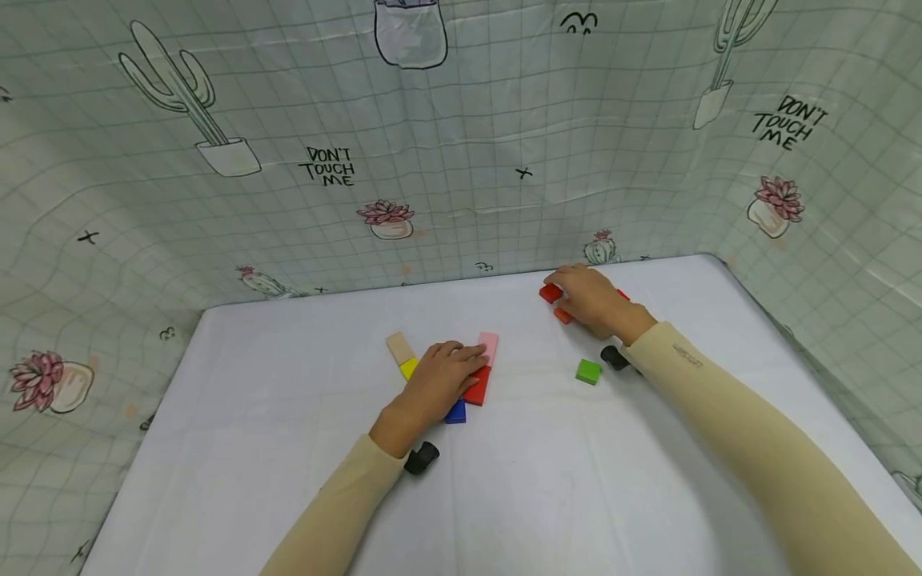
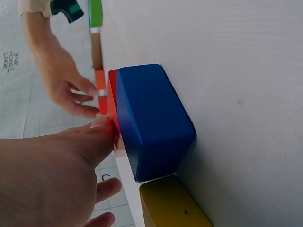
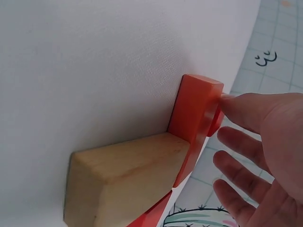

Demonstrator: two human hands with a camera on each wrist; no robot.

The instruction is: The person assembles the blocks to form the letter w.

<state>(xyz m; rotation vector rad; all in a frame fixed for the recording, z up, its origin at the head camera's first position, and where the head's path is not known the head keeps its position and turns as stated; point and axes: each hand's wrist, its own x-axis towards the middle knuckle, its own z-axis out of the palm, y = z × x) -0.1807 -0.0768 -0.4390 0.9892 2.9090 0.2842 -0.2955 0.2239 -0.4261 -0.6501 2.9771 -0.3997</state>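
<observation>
My left hand [image 1: 452, 370] lies flat over a cluster of blocks: a tan block [image 1: 398, 347], a yellow block [image 1: 409, 368], a pink block [image 1: 489, 345], a flat red block [image 1: 478, 387] and a blue block [image 1: 455, 413]. In the left wrist view its thumb [image 2: 102, 124] touches the red block [image 2: 112, 99] behind the blue block [image 2: 151, 118]. My right hand [image 1: 579, 298] rests over a red block [image 1: 551, 293] and an orange block [image 1: 563, 317] near the back. Its thumb [image 3: 232, 105] touches the orange block [image 3: 196, 113], which leans on a wooden block [image 3: 125, 177]; the fingers are spread.
A green cube [image 1: 588, 371] sits alone between the two hands. The white table [image 1: 288, 480] is walled on three sides by a cactus-print sheet [image 1: 461, 160]. Black camera mounts [image 1: 421, 458] sit at both wrists.
</observation>
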